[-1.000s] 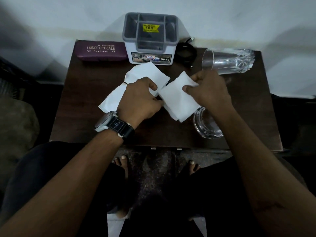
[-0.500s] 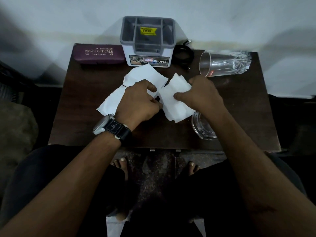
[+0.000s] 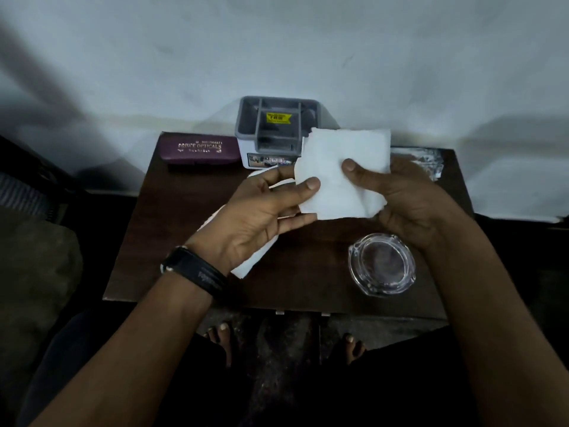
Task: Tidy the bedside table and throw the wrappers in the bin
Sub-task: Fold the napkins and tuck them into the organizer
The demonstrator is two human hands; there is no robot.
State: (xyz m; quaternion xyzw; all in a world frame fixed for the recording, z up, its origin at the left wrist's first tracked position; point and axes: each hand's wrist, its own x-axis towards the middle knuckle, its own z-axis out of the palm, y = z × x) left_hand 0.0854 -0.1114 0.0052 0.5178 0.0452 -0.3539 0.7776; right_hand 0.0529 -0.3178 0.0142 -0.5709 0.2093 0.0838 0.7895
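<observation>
Aloft: left hand (image 3: pixel 255 214), tissue (image 3: pixel 338 167), right hand (image 3: pixel 409 204).

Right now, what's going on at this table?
A person holds a white tissue up over the bedside table, left hand and right hand each pinching a side with the thumb in front. A second tissue lies flat on the table under the left hand. A glasses case and grey organiser sit at the back, a tumbler lies on its side behind the right hand, and a glass ashtray sits near the front. No bin is in view.
</observation>
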